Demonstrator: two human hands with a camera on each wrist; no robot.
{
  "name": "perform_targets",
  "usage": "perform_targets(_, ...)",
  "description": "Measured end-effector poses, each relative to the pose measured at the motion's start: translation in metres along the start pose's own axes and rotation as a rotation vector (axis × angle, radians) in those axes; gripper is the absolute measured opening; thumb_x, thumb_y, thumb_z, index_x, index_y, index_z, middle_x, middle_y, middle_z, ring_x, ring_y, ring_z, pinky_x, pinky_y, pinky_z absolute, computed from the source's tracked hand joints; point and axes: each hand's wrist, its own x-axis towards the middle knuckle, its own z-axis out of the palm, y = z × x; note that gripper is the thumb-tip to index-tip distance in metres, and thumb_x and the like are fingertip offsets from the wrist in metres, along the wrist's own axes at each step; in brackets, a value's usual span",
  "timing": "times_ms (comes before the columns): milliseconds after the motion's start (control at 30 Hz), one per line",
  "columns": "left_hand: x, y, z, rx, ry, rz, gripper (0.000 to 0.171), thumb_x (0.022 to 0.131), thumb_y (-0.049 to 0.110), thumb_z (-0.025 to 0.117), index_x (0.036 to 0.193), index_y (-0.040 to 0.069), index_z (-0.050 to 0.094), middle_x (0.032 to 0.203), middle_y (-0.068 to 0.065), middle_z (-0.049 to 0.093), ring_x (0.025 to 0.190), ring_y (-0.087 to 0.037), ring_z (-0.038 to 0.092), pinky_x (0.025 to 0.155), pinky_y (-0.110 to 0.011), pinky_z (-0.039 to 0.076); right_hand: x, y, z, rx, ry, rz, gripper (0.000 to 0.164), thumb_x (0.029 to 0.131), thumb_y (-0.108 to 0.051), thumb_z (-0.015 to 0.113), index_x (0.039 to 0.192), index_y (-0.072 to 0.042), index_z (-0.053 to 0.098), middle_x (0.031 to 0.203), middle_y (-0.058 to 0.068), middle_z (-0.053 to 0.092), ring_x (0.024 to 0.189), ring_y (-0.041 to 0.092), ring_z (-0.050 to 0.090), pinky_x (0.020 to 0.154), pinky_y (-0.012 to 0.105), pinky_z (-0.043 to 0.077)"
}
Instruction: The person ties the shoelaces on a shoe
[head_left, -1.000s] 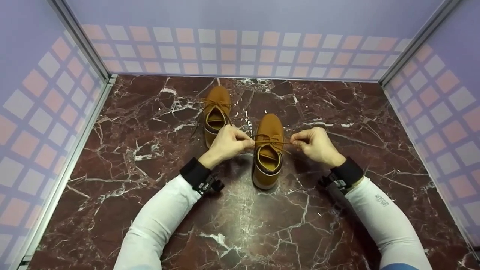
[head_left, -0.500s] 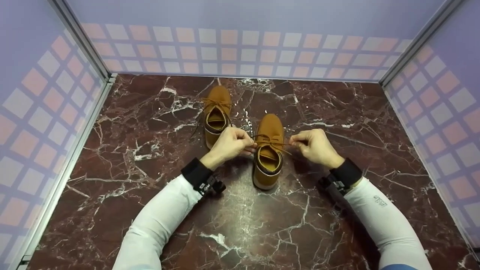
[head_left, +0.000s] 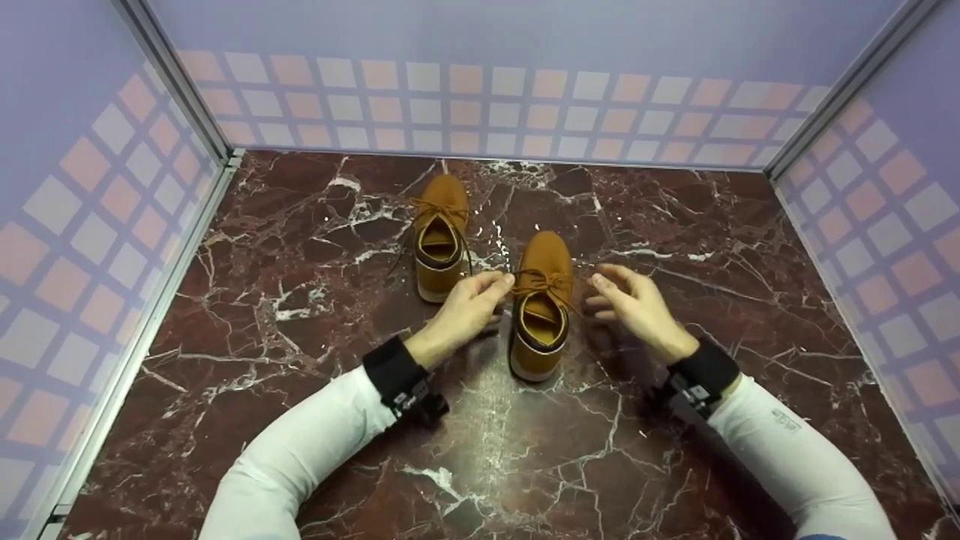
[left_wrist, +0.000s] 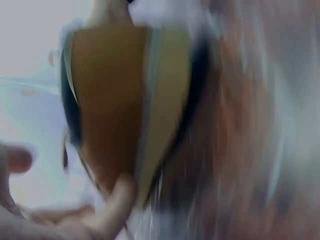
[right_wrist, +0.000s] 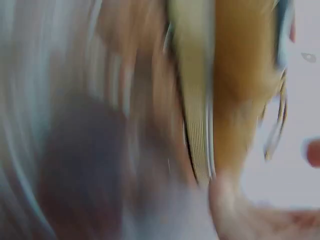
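Observation:
A tan lace-up shoe (head_left: 546, 251) stands upright on the floor between my hands, toe pointing away. Its brown shoelace (head_left: 544, 282) is tied in a bow across the tongue, with loops and ends hanging to both sides. Left of it, my left hand (head_left: 465, 306) has loosened fingers, tips close to the lace. My right hand (head_left: 637, 306) is on the other side, fingers spread and apart from the shoe. Both wrist views are blurred; the shoe's side (left_wrist: 112, 90) fills the left one, and the right one shows its sole edge and a dangling lace loop (right_wrist: 280, 117).
The matching tan shoe (head_left: 444, 193), also laced with a bow, stands farther back on the left, just beyond my left hand. Dark red marbled floor (head_left: 315, 420) lies around them. Lilac panels with pink and white squares (head_left: 480, 97) wall in the back and both sides.
Both hands were pulling the bow's loops outward; now they have let go of them and the fingers have opened. The right hand has drawn slightly away, and the shoe stays in place.

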Motion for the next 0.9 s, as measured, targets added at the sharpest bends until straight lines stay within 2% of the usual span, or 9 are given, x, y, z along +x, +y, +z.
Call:
perform_targets(67,-0.011,0.005,0.009,-0.082,-0.021,-0.046,0.069,0.120,0.044,0.048,0.171,-0.003,0.038,0.179,-0.024,0.040,0.165,-0.041,0.046,0.133,-0.056,0.046,-0.012,-0.004,0.011,0.212,-0.005,0.122,0.071,0.122,-0.031,0.045,0.175,0.008,0.018,0.181,0.032,0.031,0.160,0.052,0.049,0.131,0.055,0.049)
perform_targets(133,-0.022,0.010,0.019,-0.138,-0.039,-0.073,0.075,0.121,0.049,0.042,0.175,-0.002,0.027,0.187,-0.021,0.023,0.175,-0.039,0.026,0.143,-0.058,0.028,-0.024,-0.007,0.025,0.383,-0.006,0.177,0.076,0.123,-0.033,0.037,0.177,0.005,0.000,0.188,0.029,0.009,0.173,0.048,0.025,0.143,0.060,0.027)
perform_targets(200,-0.030,0.013,0.029,-0.185,-0.050,-0.081,0.076,0.121,0.051,0.038,0.176,-0.001,0.025,0.188,-0.020,0.020,0.177,-0.037,0.017,0.146,-0.057,0.016,-0.034,-0.011,0.040,0.475,-0.014,0.176,0.076,0.124,-0.035,0.032,0.177,0.003,-0.006,0.189,0.025,0.002,0.178,0.044,0.011,0.146,0.060,0.013)
perform_targets(267,-0.036,0.015,0.039,-0.232,-0.046,-0.074,0.077,0.121,0.052,0.037,0.176,0.000,0.025,0.188,-0.019,0.019,0.178,-0.037,0.014,0.147,-0.056,0.009,-0.041,-0.013,0.053,0.514,-0.047,0.149,0.071,0.124,-0.037,0.026,0.178,0.001,0.000,0.190,0.023,0.006,0.179,0.040,0.009,0.147,0.059,0.008)
perform_targets(400,-0.039,0.012,0.051,-0.313,0.002,-0.055,0.081,0.119,0.056,0.039,0.176,0.000,0.026,0.188,-0.020,0.020,0.178,-0.037,0.013,0.147,-0.056,0.008,-0.046,-0.018,0.073,0.517,-0.090,0.069,0.064,0.124,-0.040,0.021,0.176,-0.002,0.025,0.185,0.019,0.030,0.175,0.037,0.027,0.147,0.056,0.017)
perform_targets(467,-0.033,0.001,0.055,-0.314,0.034,-0.049,0.091,0.116,0.064,0.041,0.176,-0.001,0.024,0.188,-0.021,0.019,0.178,-0.039,0.013,0.147,-0.057,0.010,-0.046,-0.019,0.080,0.519,-0.069,0.052,0.061,0.124,-0.038,0.021,0.172,-0.002,0.036,0.180,0.019,0.042,0.170,0.036,0.038,0.145,0.053,0.024)
perform_targets(600,-0.029,-0.003,0.058,-0.310,0.070,-0.070,0.098,0.114,0.067,0.044,0.178,-0.002,0.016,0.189,-0.021,0.011,0.179,-0.038,0.008,0.147,-0.054,0.008,-0.042,-0.021,0.086,0.509,-0.024,0.057,0.060,0.124,-0.036,0.022,0.166,0.000,0.045,0.172,0.020,0.052,0.161,0.033,0.051,0.141,0.048,0.035)
perform_targets(767,-0.032,0.008,0.057,-0.331,0.102,-0.065,0.081,0.119,0.052,0.039,0.177,-0.002,0.021,0.189,-0.020,0.016,0.179,-0.034,0.012,0.148,-0.052,0.008,-0.034,-0.026,0.090,0.509,-0.045,0.073,0.061,0.124,-0.039,0.022,0.162,0.000,0.050,0.162,0.018,0.061,0.148,0.027,0.061,0.132,0.041,0.045)
perform_targets(900,-0.023,0.012,0.055,-0.355,0.118,-0.035,0.075,0.121,0.052,0.032,0.176,0.002,0.027,0.189,-0.016,0.021,0.178,-0.034,0.016,0.147,-0.054,0.010,-0.023,-0.029,0.090,0.536,-0.042,0.092,0.063,0.124,-0.045,0.024,0.157,-0.001,0.055,0.150,0.014,0.068,0.141,0.027,0.064,0.123,0.035,0.050)
